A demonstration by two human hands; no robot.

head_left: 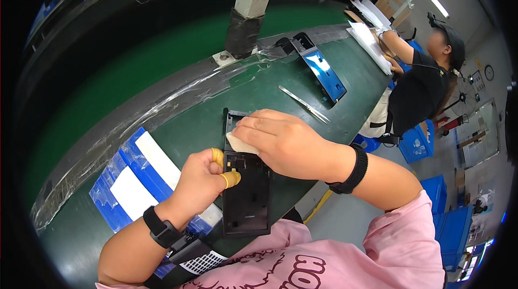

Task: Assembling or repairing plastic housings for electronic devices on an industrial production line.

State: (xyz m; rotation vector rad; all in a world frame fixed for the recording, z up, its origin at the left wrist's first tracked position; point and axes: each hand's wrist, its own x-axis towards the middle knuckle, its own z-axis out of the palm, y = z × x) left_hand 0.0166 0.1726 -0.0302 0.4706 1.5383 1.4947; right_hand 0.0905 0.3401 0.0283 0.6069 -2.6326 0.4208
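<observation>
A long black plastic housing (246, 197) with a frame-like upper end is tilted up over the near edge of the bench. My left hand (201, 177) grips its left side, with yellow finger cots on the thumb and a finger. My right hand (284, 140) presses a folded cream cloth (243, 143) against the housing's upper part, fingers closed over it. That part of the housing is partly hidden by the hand and cloth. Beyond my right hand lie metal tweezers (304, 104) and a second black housing with a shiny blue film face (324, 73).
A blue plastic piece with white strips (129, 181) lies left of my left hand. Near my left forearm are black parts and a sheet of white labels (202, 262). A post (249, 14) rises at the bench's far edge. At the right, a co-worker (421, 84) handles white sheets (369, 46).
</observation>
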